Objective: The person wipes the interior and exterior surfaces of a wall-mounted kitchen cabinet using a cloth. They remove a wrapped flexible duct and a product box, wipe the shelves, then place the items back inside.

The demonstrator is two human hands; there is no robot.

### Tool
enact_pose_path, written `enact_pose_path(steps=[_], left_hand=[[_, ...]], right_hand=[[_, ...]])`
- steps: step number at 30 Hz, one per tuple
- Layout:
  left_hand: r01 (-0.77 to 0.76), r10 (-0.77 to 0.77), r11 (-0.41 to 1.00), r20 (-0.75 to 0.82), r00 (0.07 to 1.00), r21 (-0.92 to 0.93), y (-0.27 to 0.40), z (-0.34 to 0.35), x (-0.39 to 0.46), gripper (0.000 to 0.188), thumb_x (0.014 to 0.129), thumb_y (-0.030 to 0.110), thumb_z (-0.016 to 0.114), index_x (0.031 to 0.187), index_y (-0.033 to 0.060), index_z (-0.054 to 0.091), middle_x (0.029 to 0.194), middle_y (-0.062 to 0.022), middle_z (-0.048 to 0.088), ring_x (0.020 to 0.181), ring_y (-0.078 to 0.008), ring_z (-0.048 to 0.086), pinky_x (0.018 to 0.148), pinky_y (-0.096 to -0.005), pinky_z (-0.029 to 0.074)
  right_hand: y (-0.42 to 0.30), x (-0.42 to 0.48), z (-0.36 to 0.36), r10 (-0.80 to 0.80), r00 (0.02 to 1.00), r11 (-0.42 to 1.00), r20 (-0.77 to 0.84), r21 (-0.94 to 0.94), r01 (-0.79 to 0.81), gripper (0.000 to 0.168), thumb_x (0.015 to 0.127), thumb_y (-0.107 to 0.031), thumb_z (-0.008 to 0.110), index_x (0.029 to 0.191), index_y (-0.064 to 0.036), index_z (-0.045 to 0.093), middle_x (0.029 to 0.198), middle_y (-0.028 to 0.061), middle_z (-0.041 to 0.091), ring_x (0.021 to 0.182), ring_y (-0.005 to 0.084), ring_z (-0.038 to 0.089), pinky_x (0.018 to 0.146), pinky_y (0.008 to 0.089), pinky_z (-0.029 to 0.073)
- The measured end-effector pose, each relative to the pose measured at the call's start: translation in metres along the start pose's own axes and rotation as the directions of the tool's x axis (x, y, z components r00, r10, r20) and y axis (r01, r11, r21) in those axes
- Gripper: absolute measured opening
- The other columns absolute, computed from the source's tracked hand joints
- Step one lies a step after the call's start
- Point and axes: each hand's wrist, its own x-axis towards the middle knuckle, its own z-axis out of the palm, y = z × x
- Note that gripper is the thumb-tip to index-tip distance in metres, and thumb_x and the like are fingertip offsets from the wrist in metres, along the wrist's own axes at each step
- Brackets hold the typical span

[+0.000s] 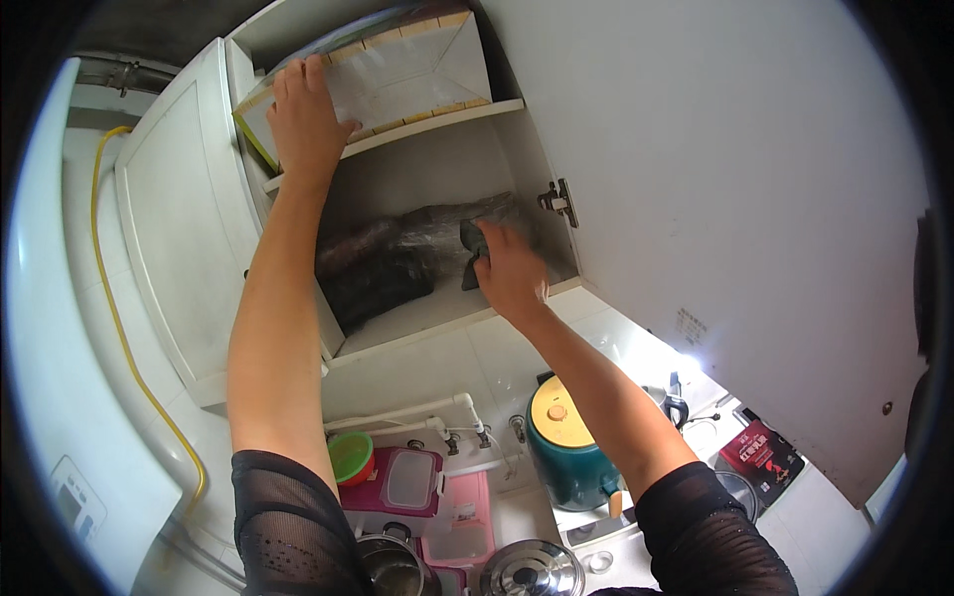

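Note:
On the upper shelf of an open white wall cabinet point(432, 320) lies a large white box point(417, 71) with yellowish, dark-marked edges. My left hand point(304, 123) grips it, fingertips at its upper edge and thumb lower on its face. Inside the lower compartment, my right hand point(514, 272), slightly blurred, holds a dark, soft-looking piece point(469, 257) between thumb and fingers; I cannot tell what it is. Behind and left of that hand lie a crumpled clear plastic bag point(440, 227) and a black bundle point(380, 287).
An open cabinet door point(708, 164) fills the right side. Below stand a green appliance with a yellow lid point(563, 413), a green bowl point(350, 454), a pink plastic box point(473, 514), a pot point(391, 566) and a steel lid point(533, 570). A yellow hose point(112, 290) runs down the left wall.

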Motion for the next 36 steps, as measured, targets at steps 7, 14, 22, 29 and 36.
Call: enact_pose_path(steps=[7,14,22,29,36], left_hand=[[0.030,-0.030,0.999,0.034,0.999,-0.017,0.004,-0.005,-0.001,0.092,0.055,0.019,0.091,0.132,0.0099,0.042,0.134,-0.0085,0.045,0.129,-0.0284,0.041,0.092,-0.0456,0.046],[0.043,-0.040,0.998,0.056,0.998,-0.045,0.007,-0.013,0.001,0.096,0.056,0.019,0.091,0.136,0.0079,0.040,0.140,-0.0123,0.042,0.134,-0.0319,0.038,0.094,-0.0465,0.045],[0.042,-0.038,0.998,0.072,0.997,-0.050,0.006,-0.009,-0.004,0.095,0.058,0.015,0.089,0.138,0.0083,0.039,0.140,-0.0120,0.042,0.134,-0.0321,0.039,0.095,-0.0460,0.045],[0.035,-0.028,0.997,0.113,0.993,-0.063,0.000,-0.016,0.005,0.088,0.060,0.014,0.087,0.135,0.0110,0.040,0.139,-0.0103,0.043,0.133,-0.0300,0.039,0.095,-0.0469,0.045],[-0.009,0.018,0.995,0.091,0.996,-0.101,-0.007,-0.015,0.005,0.087,0.057,0.013,0.087,0.133,0.0078,0.044,0.134,-0.0141,0.048,0.127,-0.0333,0.045,0.097,-0.0436,0.047]], right_hand=[[0.000,0.001,-0.006,0.001,1.000,0.999,-0.027,0.033,0.000,0.051,0.084,-0.014,0.062,0.133,-0.015,0.047,0.114,0.0100,0.056,0.107,0.0293,0.057,0.077,0.0437,0.055],[0.009,0.014,-0.006,0.038,0.972,0.963,-0.233,0.269,0.027,0.045,0.086,-0.016,0.058,0.130,-0.015,0.051,0.113,0.0114,0.059,0.101,0.0328,0.059,0.081,0.0446,0.051],[-0.038,0.091,-0.077,0.254,0.955,0.827,-0.153,0.546,-0.132,0.049,0.089,-0.028,0.059,0.131,-0.004,0.049,0.110,0.0185,0.064,0.098,0.0355,0.062,0.086,0.0424,0.048],[-0.042,0.150,-0.052,0.295,0.898,0.907,-0.326,0.392,-0.155,0.078,0.084,-0.032,0.064,0.147,-0.002,0.029,0.132,0.0226,0.052,0.118,0.0380,0.054,0.096,0.0456,0.046],[-0.043,0.175,-0.062,0.212,0.967,0.908,-0.144,0.395,-0.140,0.084,0.082,-0.036,0.063,0.151,-0.007,0.025,0.149,0.0218,0.038,0.133,0.0387,0.042,0.106,0.0460,0.039]])
